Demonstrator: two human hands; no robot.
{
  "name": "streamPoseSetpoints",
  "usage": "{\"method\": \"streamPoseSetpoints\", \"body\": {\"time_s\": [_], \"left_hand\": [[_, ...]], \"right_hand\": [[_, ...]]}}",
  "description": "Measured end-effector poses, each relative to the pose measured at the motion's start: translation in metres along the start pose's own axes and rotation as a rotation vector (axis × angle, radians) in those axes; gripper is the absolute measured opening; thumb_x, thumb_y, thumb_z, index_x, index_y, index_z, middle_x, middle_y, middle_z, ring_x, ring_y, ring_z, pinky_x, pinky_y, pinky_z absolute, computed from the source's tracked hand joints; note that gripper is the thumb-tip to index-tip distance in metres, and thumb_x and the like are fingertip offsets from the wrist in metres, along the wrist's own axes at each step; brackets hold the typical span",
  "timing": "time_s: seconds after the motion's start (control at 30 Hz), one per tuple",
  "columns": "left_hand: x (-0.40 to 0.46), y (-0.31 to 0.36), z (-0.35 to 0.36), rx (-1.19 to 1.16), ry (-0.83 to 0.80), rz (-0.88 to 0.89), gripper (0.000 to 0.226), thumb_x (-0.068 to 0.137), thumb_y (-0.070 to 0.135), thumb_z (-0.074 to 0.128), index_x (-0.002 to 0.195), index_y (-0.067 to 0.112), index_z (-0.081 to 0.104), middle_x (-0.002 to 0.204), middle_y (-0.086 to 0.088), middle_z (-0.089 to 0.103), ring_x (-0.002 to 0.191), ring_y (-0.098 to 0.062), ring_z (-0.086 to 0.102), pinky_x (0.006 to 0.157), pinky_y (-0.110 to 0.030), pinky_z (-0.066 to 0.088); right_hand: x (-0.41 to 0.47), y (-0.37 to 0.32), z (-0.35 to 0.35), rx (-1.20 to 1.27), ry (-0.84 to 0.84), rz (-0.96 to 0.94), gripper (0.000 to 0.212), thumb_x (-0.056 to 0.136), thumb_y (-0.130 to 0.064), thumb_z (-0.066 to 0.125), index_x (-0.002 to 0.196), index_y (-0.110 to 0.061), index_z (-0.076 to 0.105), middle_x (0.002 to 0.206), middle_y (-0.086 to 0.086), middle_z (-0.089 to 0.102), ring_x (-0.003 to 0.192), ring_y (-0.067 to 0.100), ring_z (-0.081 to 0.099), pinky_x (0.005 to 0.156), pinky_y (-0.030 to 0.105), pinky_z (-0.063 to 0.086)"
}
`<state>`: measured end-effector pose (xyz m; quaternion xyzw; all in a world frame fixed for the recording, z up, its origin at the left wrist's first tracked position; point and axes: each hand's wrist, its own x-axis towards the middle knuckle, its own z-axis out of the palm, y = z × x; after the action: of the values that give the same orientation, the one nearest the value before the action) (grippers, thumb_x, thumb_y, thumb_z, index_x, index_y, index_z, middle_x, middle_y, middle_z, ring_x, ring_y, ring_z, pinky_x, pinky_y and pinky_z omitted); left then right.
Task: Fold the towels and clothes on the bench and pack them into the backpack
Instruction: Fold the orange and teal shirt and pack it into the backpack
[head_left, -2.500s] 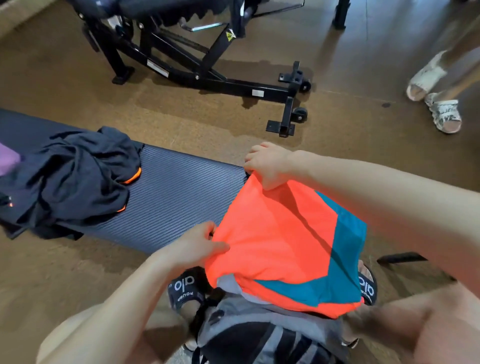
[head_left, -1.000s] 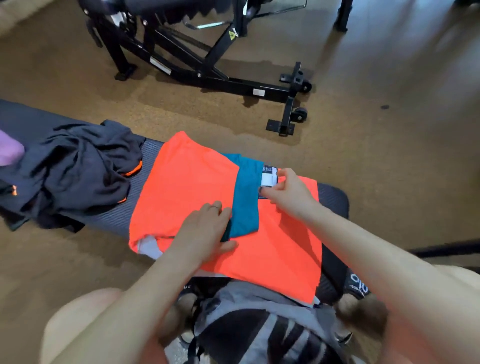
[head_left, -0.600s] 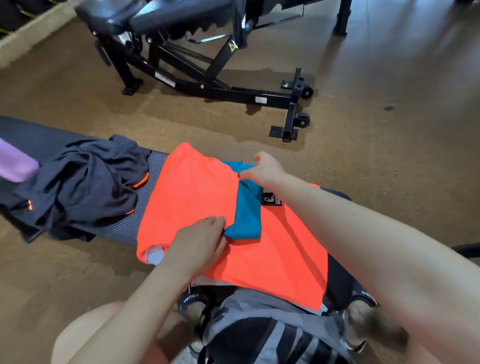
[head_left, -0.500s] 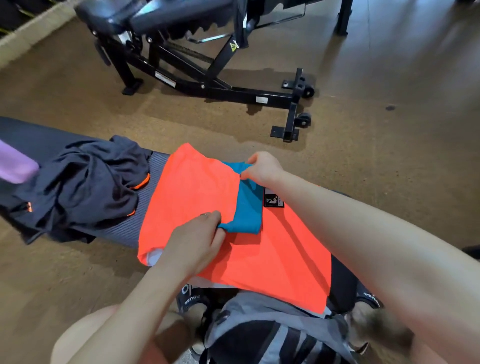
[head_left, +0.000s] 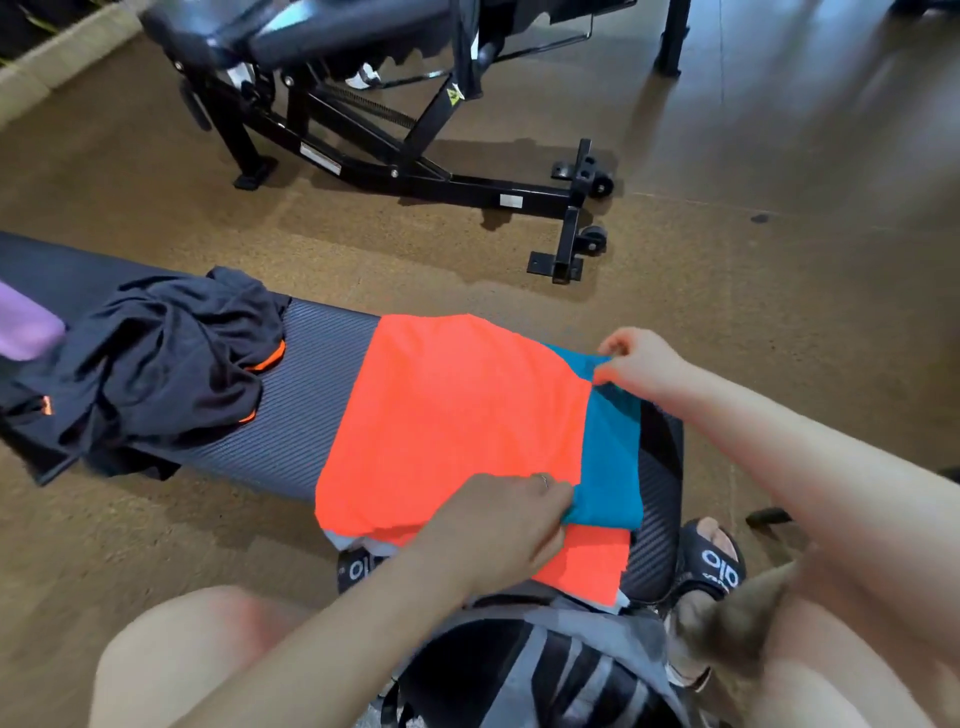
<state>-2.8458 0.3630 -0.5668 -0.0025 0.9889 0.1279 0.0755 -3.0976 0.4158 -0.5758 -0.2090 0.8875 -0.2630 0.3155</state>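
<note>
The teal fold of the orange garment (head_left: 452, 415) on the bench (head_left: 306, 415) is pinched by the left hand (head_left: 498, 525) and, apparently, the right hand (head_left: 639, 364).

Only one view is given, so nothing is shared between cameras. It's shot from the wearer's head, wide-angle, tilted forward and down. The bench (head_left: 306, 410) is seen close up, crossing the frame from left to right, with the knees and a backpack (head_left: 545, 670) cut off at the bottom edge. A gym machine (head_left: 395, 130) is caught farther back on the floor, edges bent by the lens.
</note>
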Motion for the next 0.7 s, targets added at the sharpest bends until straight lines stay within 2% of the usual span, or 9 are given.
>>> {"method": "streamPoseSetpoints", "body": {"time_s": [0.07,0.17,0.27,0.33,0.43,0.5,0.53,0.63,0.7], "left_hand": [[0.004,0.007,0.016,0.061,-0.061,0.012,0.026,0.105,0.033,0.036,0.113,0.013,0.049,0.108,-0.01,0.058,0.093,-0.038,0.06,0.068,-0.049,0.043],[0.001,0.005,0.029,0.054,-0.059,0.009,0.027,0.105,0.037,0.036,0.112,0.014,0.049,0.104,-0.009,0.058,0.091,-0.037,0.059,0.069,-0.049,0.041],[-0.004,-0.001,0.032,0.051,-0.04,-0.004,0.034,0.101,0.048,0.041,0.108,0.016,0.049,0.101,-0.007,0.056,0.088,-0.034,0.057,0.069,-0.046,0.039],[-0.006,-0.002,0.033,0.088,-0.062,0.004,0.03,0.101,0.043,0.044,0.109,0.016,0.05,0.103,-0.007,0.056,0.09,-0.033,0.057,0.07,-0.046,0.039],[-0.006,0.003,0.034,0.164,-0.031,0.077,0.013,0.094,0.029,0.058,0.096,0.016,0.059,0.088,-0.004,0.061,0.075,-0.03,0.062,0.059,-0.039,0.041],[-0.005,0.007,0.035,0.206,-0.019,0.083,0.015,0.093,0.033,0.061,0.091,0.018,0.061,0.082,-0.001,0.062,0.07,-0.026,0.063,0.058,-0.035,0.045],[-0.004,0.009,0.037,0.206,-0.026,0.078,0.02,0.096,0.037,0.056,0.095,0.018,0.061,0.086,-0.002,0.063,0.075,-0.026,0.063,0.062,-0.037,0.047],[-0.004,0.007,0.037,0.102,-0.121,0.002,0.04,0.101,0.052,0.041,0.109,0.015,0.054,0.105,-0.007,0.059,0.095,-0.03,0.058,0.078,-0.044,0.044],[-0.012,-0.004,0.028,-0.064,-0.115,-0.101,0.046,0.099,0.061,0.036,0.108,0.018,0.052,0.104,-0.004,0.057,0.096,-0.028,0.055,0.08,-0.045,0.043]], "right_hand": [[-0.003,0.015,0.006,0.052,0.011,0.008,0.037,0.079,-0.011,0.076,0.115,-0.011,0.063,0.094,0.001,0.058,0.087,0.02,0.058,0.071,0.031,0.045],[-0.003,0.024,0.01,0.133,0.069,0.012,0.046,0.078,-0.016,0.078,0.12,-0.015,0.059,0.106,0.007,0.061,0.097,0.025,0.06,0.072,0.032,0.046],[-0.003,0.029,0.013,0.131,0.09,-0.001,0.053,0.078,-0.015,0.077,0.126,-0.015,0.056,0.112,0.008,0.061,0.103,0.026,0.06,0.081,0.035,0.049],[-0.003,0.032,0.014,0.15,0.114,-0.009,0.052,0.079,-0.011,0.076,0.127,-0.014,0.056,0.11,0.007,0.061,0.104,0.026,0.06,0.084,0.036,0.049],[-0.001,0.032,0.013,0.263,0.191,-0.032,0.043,0.082,-0.008,0.074,0.121,-0.014,0.059,0.101,0.003,0.062,0.1,0.023,0.062,0.075,0.032,0.046],[0.001,0.033,0.015,0.279,0.214,-0.06,0.039,0.084,-0.007,0.073,0.119,-0.014,0.06,0.099,0.002,0.062,0.097,0.022,0.062,0.067,0.026,0.043],[0.001,0.034,0.016,0.249,0.207,-0.065,0.038,0.085,-0.007,0.071,0.12,-0.014,0.059,0.101,0.002,0.063,0.097,0.021,0.061,0.065,0.024,0.041],[0.001,0.036,0.02,0.132,0.184,-0.056,0.038,0.086,-0.011,0.067,0.122,-0.015,0.058,0.112,0.007,0.063,0.101,0.022,0.058,0.078,0.031,0.045],[0.0,0.036,0.019,0.057,0.187,-0.076,0.04,0.085,-0.016,0.067,0.124,-0.017,0.057,0.113,0.007,0.063,0.105,0.025,0.059,0.087,0.037,0.049]]}}
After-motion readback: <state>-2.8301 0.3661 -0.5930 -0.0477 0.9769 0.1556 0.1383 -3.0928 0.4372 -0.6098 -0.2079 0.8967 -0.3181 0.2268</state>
